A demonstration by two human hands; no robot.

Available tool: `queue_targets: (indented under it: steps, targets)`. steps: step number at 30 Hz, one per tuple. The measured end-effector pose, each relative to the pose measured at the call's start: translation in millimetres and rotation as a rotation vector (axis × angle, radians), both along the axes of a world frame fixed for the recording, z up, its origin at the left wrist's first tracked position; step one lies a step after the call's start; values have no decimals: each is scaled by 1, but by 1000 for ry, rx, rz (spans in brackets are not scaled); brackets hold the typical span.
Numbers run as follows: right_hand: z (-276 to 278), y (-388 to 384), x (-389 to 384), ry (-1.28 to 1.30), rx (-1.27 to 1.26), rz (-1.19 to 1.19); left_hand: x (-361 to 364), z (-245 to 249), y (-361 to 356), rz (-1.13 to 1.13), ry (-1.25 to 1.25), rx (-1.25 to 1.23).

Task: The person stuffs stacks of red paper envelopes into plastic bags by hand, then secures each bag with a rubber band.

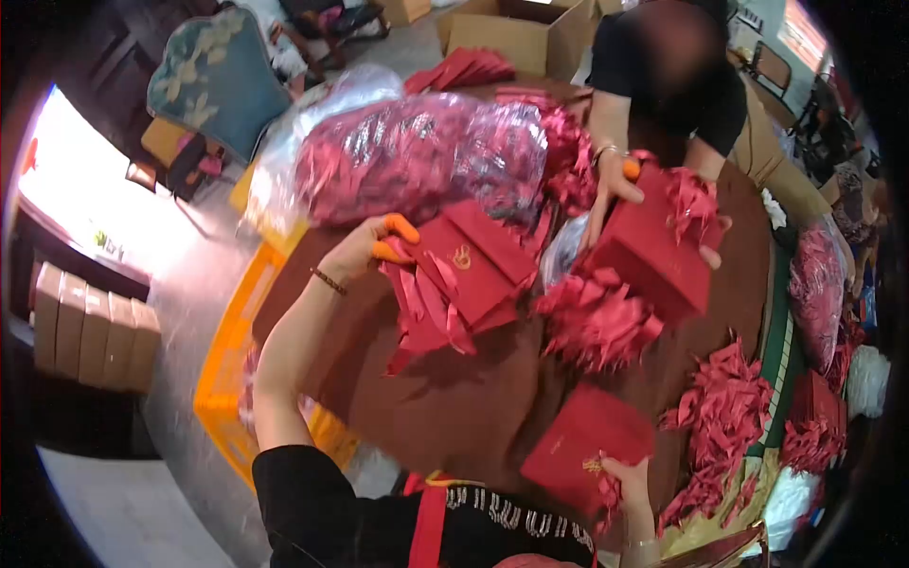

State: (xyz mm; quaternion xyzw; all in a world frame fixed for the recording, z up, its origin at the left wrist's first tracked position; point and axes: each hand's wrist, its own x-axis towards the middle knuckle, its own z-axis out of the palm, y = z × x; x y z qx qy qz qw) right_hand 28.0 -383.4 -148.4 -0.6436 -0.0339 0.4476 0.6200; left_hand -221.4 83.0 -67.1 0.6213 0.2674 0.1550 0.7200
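Busy rm: brown-covered bench (407, 407) in the middle, orange crate (232, 346) on the floor by its left side, blue chair (213, 80) + cardboard box (516, 38) further back. Left hand (381, 241), orange covers on the fingertips, has its grip closed round a bunch of red packets (473, 270) w/ ribbons, held above the bench. Right hand (632, 480) grips a red box (582, 440) w/ a gold mark by its edge, nr the body. Co-worker opp., black top, both hands on another bigger red box (653, 256). Red ribbon pile (727, 398) at right, plastic-wrapped bundle (379, 156) at the far end.
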Motion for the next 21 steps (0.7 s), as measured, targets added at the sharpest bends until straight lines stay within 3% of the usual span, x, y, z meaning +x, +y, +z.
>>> queue_targets:
  steps: [2,4,6,7,9,10,12,13,15,16,17,21]
  targets:
    - [29,8,4,194,-112,140,-27,-21,-40,-55,156,-21]
    - [23,13,-5,100,153,78,-41,-24,-74,-68,263,-85]
    - [24,12,-5,82,157,95,-50,-33,-90,-47,218,-146]
    - [24,11,-6,64,172,102,-47,-18,-97,-64,302,43]
    - [16,8,-5,34,195,111,-46,-35,-93,66,313,306]
    - [15,6,-6,6,223,115,-47,-34,-94,65,314,307]
    - [18,6,-9,-7,241,113,-45,-21,-99,294,108,180]
    - [20,5,-10,-21,255,111,-46,-14,-98,287,110,186]
    - [16,3,-10,-51,255,112,-48,0,-96,465,-124,271]
    - [14,1,-10,-57,249,106,-54,9,-93,548,-109,301]
    - [13,1,-11,-64,245,103,-61,15,-92,569,-280,155]
    - [11,1,-11,-63,311,116,-95,20,-90,535,-431,78]
